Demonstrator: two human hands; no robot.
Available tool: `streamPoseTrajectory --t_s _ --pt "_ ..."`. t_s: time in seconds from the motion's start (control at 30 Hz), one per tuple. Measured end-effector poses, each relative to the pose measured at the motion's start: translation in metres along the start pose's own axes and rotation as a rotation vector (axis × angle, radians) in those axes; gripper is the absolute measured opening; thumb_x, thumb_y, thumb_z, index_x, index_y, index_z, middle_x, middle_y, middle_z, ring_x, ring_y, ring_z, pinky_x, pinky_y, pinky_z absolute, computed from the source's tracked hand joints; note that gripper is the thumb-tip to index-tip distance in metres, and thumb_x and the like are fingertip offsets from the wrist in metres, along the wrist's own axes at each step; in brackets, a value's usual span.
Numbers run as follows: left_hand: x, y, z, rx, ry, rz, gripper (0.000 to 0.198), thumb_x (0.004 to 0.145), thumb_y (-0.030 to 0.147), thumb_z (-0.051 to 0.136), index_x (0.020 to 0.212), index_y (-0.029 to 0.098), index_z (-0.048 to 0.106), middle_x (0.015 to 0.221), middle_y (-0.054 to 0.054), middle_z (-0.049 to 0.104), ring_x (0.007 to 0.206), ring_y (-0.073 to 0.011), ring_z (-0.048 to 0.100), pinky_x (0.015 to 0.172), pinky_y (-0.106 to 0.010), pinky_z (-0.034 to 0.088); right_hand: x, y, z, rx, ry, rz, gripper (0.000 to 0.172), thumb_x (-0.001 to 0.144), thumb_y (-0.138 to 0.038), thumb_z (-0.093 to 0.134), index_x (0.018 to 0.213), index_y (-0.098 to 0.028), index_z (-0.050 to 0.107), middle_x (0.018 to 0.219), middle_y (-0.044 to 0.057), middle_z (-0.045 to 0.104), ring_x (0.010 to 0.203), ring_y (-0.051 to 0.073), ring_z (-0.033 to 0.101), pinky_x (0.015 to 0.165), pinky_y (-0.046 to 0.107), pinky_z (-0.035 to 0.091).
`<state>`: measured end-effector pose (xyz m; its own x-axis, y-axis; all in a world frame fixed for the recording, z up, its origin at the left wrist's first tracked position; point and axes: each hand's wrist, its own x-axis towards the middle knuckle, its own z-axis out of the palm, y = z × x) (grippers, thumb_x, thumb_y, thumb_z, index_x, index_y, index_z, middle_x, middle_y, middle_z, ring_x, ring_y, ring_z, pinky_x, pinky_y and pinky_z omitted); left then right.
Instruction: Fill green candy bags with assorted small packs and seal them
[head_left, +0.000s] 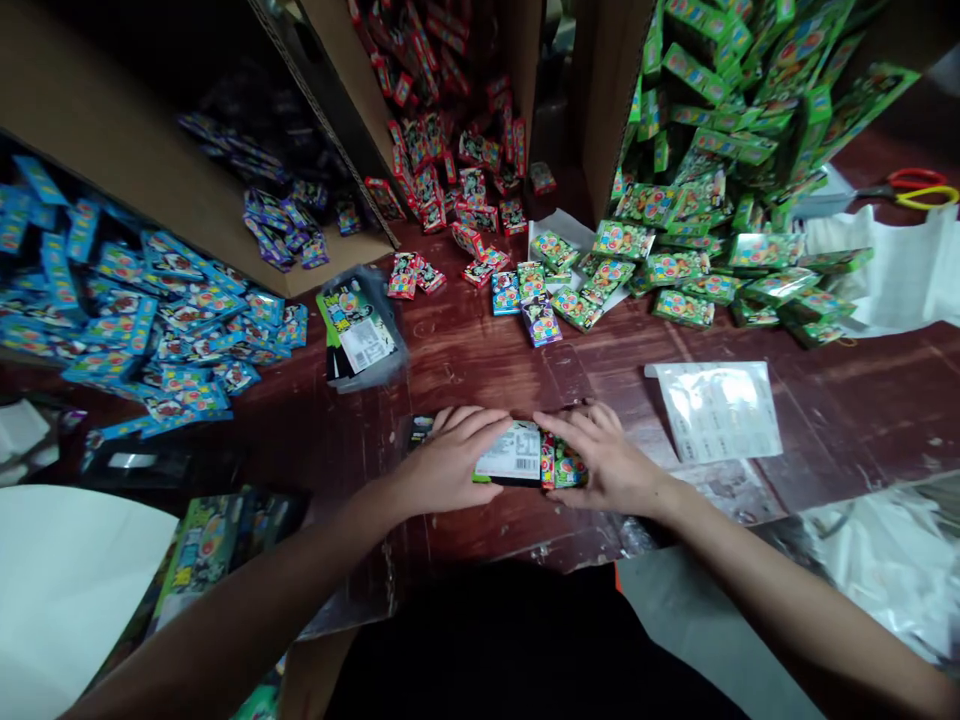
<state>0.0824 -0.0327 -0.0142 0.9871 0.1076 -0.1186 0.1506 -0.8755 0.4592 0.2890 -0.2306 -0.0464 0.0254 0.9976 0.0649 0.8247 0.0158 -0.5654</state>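
On the table in front of me lies a flat black and green printed packet (514, 452) with a white label and a barcode. My left hand (454, 455) grips its left part, with the thumb along the near edge and the fingers over the top. At its right end, small red and green printed boxes (566, 468) touch it, and my right hand (600, 450) is wrapped round them. My palm and fingers partly hide these boxes. Whether they sit inside the packet or against it, I cannot tell. Just beyond are a blue, a green and a purple small box (538, 318) together.
Heaps of blue boxes (187, 320), purple boxes (289, 225), red boxes (450, 180) and green boxes (682, 250) spread from cardboard cartons (337, 130). Similar packets (364, 330) are stacked left of centre. A label sheet (720, 410) lies right; scissors (915, 188) lie far right.
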Motion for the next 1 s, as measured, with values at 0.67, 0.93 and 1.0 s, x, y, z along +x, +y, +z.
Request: streamPoseTrajectory --t_s 0.67,0.93,1.0 --pt "0.004 0.004 0.009 0.002 0.046 -0.044 0.077 0.076 0.032 0.071 0.147 0.022 0.044 0.146 -0.01 0.052 0.132 -0.0318 0.046 0.111 -0.048 0.035 0.011 0.038 -0.03 0.159 -0.133 -0.145 0.076 0.083 -0.041 0.078 0.148 -0.025 0.043 0.149 0.014 0.053 0.141 0.029 0.048 0.125 0.063 0.005" --pt "0.012 0.004 0.013 0.024 0.139 -0.106 0.079 0.072 0.034 0.075 0.145 0.024 0.047 0.142 -0.01 0.055 0.127 -0.0338 0.048 0.107 -0.05 0.036 0.017 0.039 -0.029 0.18 -0.057 -0.123 0.078 0.081 -0.041 0.08 0.149 -0.028 0.044 0.148 0.013 0.055 0.139 0.031 0.049 0.124 0.065 0.01" --pt "0.014 0.008 0.014 0.029 0.166 -0.17 0.078 0.074 0.036 0.074 0.146 0.024 0.046 0.141 -0.01 0.055 0.125 -0.0336 0.049 0.105 -0.05 0.038 0.012 0.037 -0.029 0.242 0.015 -0.062 0.077 0.086 -0.041 0.076 0.153 -0.03 0.041 0.155 0.013 0.047 0.144 0.032 0.044 0.124 0.062 0.018"
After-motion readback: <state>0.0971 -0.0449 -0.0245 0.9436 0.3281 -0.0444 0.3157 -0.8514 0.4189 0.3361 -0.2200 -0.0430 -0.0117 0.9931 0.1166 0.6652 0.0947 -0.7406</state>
